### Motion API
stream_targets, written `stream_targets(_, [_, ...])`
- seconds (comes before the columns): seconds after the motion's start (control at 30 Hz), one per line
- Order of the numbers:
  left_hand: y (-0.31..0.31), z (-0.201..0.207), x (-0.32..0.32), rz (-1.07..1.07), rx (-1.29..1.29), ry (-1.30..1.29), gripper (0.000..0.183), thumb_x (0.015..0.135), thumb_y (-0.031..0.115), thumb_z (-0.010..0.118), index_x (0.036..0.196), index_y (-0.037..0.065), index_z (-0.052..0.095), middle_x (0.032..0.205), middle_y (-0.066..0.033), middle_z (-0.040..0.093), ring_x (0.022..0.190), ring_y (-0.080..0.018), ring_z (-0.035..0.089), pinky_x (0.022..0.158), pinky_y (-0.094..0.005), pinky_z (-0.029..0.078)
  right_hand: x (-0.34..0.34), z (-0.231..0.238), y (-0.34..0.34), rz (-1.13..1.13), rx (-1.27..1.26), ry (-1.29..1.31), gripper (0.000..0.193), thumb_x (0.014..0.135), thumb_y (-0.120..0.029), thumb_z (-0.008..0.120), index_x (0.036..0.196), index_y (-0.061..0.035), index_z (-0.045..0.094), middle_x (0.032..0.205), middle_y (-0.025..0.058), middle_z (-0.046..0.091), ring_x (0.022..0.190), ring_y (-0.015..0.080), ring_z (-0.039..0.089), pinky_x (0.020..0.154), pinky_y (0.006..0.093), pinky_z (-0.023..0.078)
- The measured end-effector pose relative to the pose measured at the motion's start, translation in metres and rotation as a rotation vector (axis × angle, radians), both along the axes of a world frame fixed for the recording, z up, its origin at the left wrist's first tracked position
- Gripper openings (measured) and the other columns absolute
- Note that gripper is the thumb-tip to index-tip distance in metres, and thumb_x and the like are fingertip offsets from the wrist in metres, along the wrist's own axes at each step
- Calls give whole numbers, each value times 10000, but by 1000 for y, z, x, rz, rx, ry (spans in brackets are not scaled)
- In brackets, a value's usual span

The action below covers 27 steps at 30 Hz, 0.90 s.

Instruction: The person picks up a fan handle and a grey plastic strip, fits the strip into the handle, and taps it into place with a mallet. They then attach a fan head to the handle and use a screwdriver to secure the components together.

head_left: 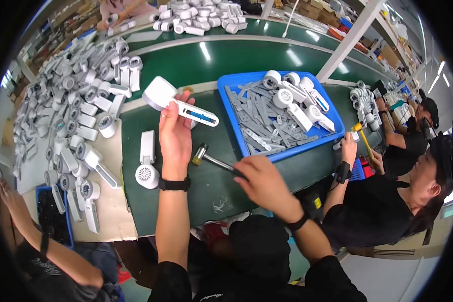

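In my left hand (175,132) is a white handheld fan (159,93), raised above the green bench and tilted. Its handle points right, and a blue battery-like piece shows in the open slot. My right hand (267,183) is closed round the dark grip of a small hammer (217,161). The hammer's yellowish head is just right of my left wrist. Another white fan (147,175) lies on the bench left of that wrist, its round grille toward me. Beyond my right hand, a blue tray (286,155) holds several white fans (298,115) and many loose grey strips (249,118).
A large heap of white fans (68,100) covers the left side, partly on cardboard (127,219). Past the bench runs a green conveyor (186,60). To the right, a co-worker (382,206) holds a yellow hammer (366,141). Another person's arm (60,249) reaches in at left.
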<state>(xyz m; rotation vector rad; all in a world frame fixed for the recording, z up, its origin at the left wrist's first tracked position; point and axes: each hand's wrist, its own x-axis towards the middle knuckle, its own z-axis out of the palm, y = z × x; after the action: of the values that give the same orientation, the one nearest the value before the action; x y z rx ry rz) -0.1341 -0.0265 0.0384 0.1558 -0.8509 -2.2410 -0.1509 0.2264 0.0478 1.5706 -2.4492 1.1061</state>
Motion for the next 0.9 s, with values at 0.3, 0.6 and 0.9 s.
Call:
stream_targets(0.3, [44, 11, 56, 23, -74, -229, 411, 1067, 253, 628, 1405, 24, 578, 1283, -123, 683, 1250, -206, 627, 1021, -363, 530, 12, -57, 0, -201, 140, 396, 284, 856, -174, 751, 1104, -54, 686, 1001, 65, 606, 961, 278, 554, 822, 405, 441])
stream_targets(0.6, [89, -28, 146, 59, -37, -565, 587, 1075, 369, 597, 1489, -22, 456, 1458, -209, 563, 1289, -282, 610, 1044, -433, 531, 16, -43, 42, -251, -20, 267, 229, 845, -123, 750, 1065, -72, 716, 958, 47, 623, 906, 268, 567, 772, 406, 440])
stream_targets(0.9, [116, -51, 160, 145, 155, -684, 366, 1000, 70, 642, 1306, -63, 492, 1179, -222, 680, 1059, -335, 727, 934, -429, 624, 18, -57, 50, -267, -44, 241, 232, 844, -121, 754, 1069, -73, 724, 968, 58, 638, 897, 281, 582, 762, 411, 454])
